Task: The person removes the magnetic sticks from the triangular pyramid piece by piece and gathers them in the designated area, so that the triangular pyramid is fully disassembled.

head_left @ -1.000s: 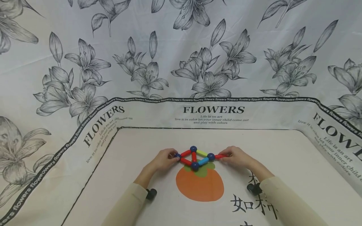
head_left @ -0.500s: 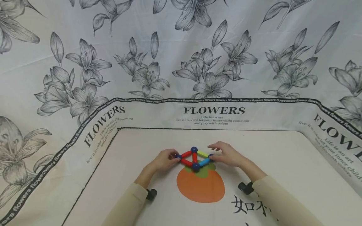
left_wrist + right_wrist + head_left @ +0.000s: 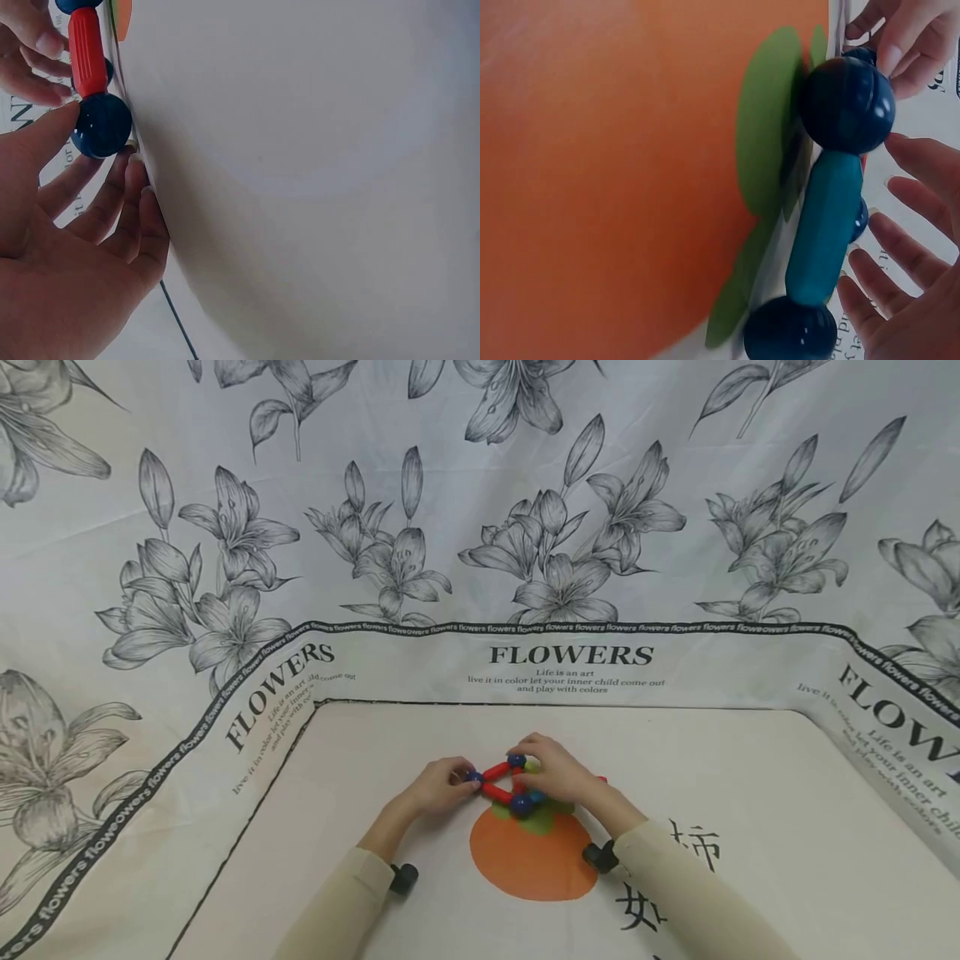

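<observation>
From my remote station I see, largest first, a white fabric backdrop printed with grey lilies [image 3: 442, 493], rising behind a pale, flat work surface [image 3: 375, 735]. Two cream-coloured cloth sleeves [image 3: 333, 906] reach in from below. Between them lies a flat orange fruit print with green leaves [image 3: 532, 860].

The left hand [image 3: 437, 787] pinches the left corner of a ball-and-rod frame of smooth, glossy pieces [image 3: 497, 792]; its thumb bears on the ball, the other fingers curving beneath. The right hand [image 3: 558, 772] is loosely spread over the frame's right part, fingers parted and gripping nothing; I cannot tell whether its fingertips touch. The frame sits at the top edge of the fruit print, between both hands.

Its parts: a dark-blue glossy left ball [image 3: 103, 126], a far ball [image 3: 517, 761] and a near ball [image 3: 521, 804]; two ribbed red rods [image 3: 496, 772] meeting at the left ball; and a blue-green rod [image 3: 825, 225] running from the near ball to another ball [image 3: 791, 330]. Smallest, a red tip [image 3: 602, 779] shows beside the right wrist.
</observation>
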Tool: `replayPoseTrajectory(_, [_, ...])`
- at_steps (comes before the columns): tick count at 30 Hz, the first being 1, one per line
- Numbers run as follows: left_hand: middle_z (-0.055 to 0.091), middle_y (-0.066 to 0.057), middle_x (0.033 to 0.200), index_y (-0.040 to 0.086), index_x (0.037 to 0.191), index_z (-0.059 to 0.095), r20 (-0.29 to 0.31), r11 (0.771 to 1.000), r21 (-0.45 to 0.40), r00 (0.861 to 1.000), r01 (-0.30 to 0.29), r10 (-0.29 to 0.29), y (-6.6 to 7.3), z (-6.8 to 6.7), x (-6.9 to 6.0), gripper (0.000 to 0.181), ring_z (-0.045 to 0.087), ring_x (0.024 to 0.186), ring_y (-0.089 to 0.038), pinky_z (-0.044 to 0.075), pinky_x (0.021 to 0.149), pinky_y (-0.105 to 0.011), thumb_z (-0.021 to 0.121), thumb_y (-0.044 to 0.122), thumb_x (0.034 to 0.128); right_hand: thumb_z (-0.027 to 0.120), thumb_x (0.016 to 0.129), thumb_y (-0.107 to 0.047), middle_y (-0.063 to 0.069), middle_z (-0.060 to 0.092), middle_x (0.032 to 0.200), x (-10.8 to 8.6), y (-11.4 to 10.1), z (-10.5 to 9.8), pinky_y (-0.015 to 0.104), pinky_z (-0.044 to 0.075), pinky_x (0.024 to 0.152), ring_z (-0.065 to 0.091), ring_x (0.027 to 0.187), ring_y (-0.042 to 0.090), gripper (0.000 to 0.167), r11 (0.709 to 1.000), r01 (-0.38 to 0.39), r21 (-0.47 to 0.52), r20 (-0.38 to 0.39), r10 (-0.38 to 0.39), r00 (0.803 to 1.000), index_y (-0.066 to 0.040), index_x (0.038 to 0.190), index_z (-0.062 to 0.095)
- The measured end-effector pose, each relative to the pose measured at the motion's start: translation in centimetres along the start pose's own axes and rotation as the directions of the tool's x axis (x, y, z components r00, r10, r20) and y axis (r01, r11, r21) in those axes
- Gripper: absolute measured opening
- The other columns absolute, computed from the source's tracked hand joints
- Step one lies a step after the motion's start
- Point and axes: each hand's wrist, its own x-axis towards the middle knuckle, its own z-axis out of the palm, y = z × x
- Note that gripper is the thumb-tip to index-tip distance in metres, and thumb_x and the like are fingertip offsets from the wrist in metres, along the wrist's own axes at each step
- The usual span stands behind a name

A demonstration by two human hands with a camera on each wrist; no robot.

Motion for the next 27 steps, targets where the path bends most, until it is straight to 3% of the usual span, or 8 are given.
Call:
replayPoseTrajectory(7, [0.064,-0.005,0.105,0.008,0.121,0.067,-0.001,1.0,0.0,1.0,-0.023,0.023,0.0,0.1,-0.2,0.027,0.059,0.099,-0.021,0.052,0.093,-0.043,0.068,0.024,0.0994,0.076,0.092,-0.012,0.014,0.061,0.122,1.3,-0.1,1.7,0.051,0.047,0.1,0.053,0.114,0.032,0.032,0.999,0.038,-0.035,0.02,-0.038,0.999,-0.002,0.122,0.071])
replayPoseTrajectory(18, [0.066,-0.004,0.106,0.008,0.123,0.067,0.01,0.999,0.015,1.0,-0.028,0.028,-0.1,-0.1,0.3,0.029,0.059,0.099,-0.02,0.052,0.091,-0.041,0.068,0.026,0.0994,0.075,0.091,-0.01,0.004,0.067,0.104,2.8,-0.4,2.5,0.042,0.048,0.09,0.055,0.099,0.022,0.024,0.99,0.072,-0.122,0.051,-0.067,0.996,-0.007,0.114,0.076])
replayPoseTrajectory(27, [0.067,-0.004,0.107,0.006,0.121,0.069,0.01,1.0,0.008,1.0,-0.013,0.013,0.1,-0.2,0.0,0.03,0.061,0.1,-0.021,0.053,0.092,-0.042,0.068,0.027,0.0995,0.079,0.086,-0.007,0.0,0.068,0.09,3.8,-0.7,2.9,0.036,0.05,0.083,0.056,0.086,0.016,0.018,0.994,0.008,-0.108,0.047,-0.003,0.999,-0.008,0.104,0.08])
